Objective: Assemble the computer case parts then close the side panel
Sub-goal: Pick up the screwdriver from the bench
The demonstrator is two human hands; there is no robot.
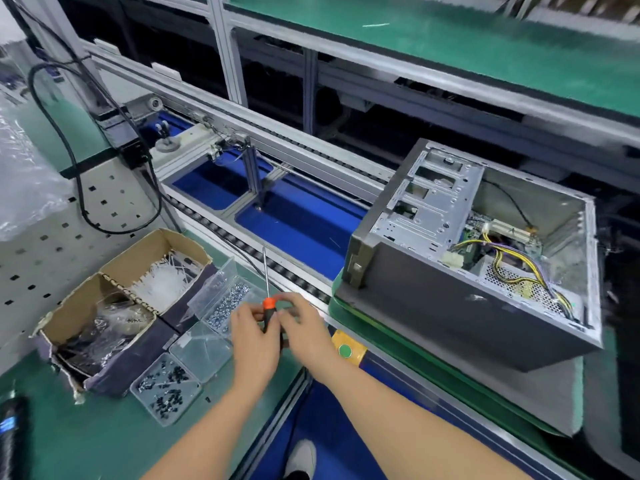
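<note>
An open computer case point(450, 299) lies on its side on a green pallet at the right, its drive cage and yellow and purple cables exposed. In front of me, my left hand point(254, 337) and my right hand point(306, 329) both grip a screwdriver point(267, 299) with an orange and black handle, its thin shaft pointing up and away. The hands hover over clear plastic trays, one with silver screws point(228, 303) and one with black screws point(166, 386). No side panel is in view.
A torn cardboard box point(114, 306) with white cable ties and plastic bags sits at the left. A conveyor with blue wells point(301, 223) runs diagonally behind. A black cable point(79, 188) loops over a perforated plate. A green button point(344, 350) is beside my right wrist.
</note>
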